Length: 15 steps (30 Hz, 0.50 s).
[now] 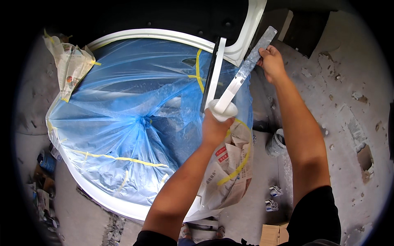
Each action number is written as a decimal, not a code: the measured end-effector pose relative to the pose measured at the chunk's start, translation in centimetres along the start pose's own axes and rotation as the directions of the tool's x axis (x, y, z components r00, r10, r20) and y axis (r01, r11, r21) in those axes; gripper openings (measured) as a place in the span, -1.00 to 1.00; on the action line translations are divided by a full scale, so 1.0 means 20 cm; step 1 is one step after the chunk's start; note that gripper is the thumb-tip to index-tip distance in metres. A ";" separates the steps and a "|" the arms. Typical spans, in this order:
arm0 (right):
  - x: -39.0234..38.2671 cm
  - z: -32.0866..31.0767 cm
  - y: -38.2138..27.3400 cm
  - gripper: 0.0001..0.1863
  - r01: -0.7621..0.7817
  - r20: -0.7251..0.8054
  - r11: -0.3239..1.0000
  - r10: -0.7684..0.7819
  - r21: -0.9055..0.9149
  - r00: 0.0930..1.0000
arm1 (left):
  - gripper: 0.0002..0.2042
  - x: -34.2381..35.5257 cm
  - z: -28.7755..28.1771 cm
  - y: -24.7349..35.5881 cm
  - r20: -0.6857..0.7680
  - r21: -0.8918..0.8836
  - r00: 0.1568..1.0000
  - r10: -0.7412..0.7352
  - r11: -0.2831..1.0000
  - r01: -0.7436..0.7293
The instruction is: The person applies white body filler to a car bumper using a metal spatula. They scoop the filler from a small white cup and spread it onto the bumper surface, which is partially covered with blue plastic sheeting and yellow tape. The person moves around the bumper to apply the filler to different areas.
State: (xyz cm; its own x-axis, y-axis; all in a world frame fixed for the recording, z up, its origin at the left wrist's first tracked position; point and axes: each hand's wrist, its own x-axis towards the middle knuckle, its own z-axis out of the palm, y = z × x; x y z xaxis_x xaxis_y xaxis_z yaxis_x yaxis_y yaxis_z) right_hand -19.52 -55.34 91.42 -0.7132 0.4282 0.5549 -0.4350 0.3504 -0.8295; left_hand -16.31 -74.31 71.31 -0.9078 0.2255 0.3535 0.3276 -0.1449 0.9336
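Head view: left hand [215, 128] partly hides white cup [230, 112].

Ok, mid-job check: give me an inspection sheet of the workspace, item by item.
Surface: blue plastic sheet, wrinkled and gathered, with yellow tape across it; newspaper at its lower right.
Job's things: white cup; flat stick slanting into it, smeared grey along its upper part.
Clutter: bucket and cardboard box on the right side.
Hands: left hand grips the cup; right hand grips the stick's upper part.
Cables: nothing seen.
Surroundings: grey floor with chipped patches.
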 end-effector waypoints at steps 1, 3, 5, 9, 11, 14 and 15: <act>-0.01 -0.01 -0.01 -0.88 0.009 0.000 1.000 -0.009 0.002 1.000 | -0.33 0.00 0.00 0.00 0.002 -0.008 1.000 0.000 1.000 0.000; -0.06 -0.01 -0.05 -0.87 0.031 0.002 1.000 -0.031 0.004 1.000 | -0.33 -0.01 -0.01 0.01 0.013 -0.025 1.000 0.014 1.000 -0.014; -0.13 0.00 -0.10 -0.85 0.054 0.007 0.999 -0.054 -0.003 0.998 | -0.32 -0.04 -0.03 0.04 0.031 -0.043 0.999 0.042 0.998 -0.040; -0.31 0.02 -0.21 -0.83 0.134 0.026 0.990 -0.133 -0.037 0.991 | -0.35 -0.11 -0.07 0.12 0.050 -0.048 0.995 0.090 0.995 -0.088; -0.40 0.03 -0.27 -0.82 0.163 0.036 0.986 -0.162 -0.046 0.986 | -0.39 -0.16 -0.09 0.14 0.047 -0.072 0.990 0.135 0.989 -0.131; -0.54 0.06 -0.39 -0.82 0.171 0.049 0.985 -0.169 -0.030 0.984 | -0.38 -0.20 -0.15 0.17 0.063 -0.098 0.975 0.214 0.973 -0.207; -0.58 0.07 -0.41 -0.82 0.169 0.053 0.985 -0.168 -0.018 0.984 | -0.37 -0.24 -0.19 0.19 0.073 -0.060 0.975 0.211 0.976 -0.207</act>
State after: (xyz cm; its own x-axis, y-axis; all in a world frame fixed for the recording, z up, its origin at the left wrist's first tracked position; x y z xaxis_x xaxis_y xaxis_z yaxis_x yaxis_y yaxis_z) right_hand -8.41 -64.37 91.73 -0.6580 0.3188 0.6822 -0.5392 0.4330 -0.7224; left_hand -11.72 -79.51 72.97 -0.7967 0.2592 0.5460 0.4922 -0.2459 0.8350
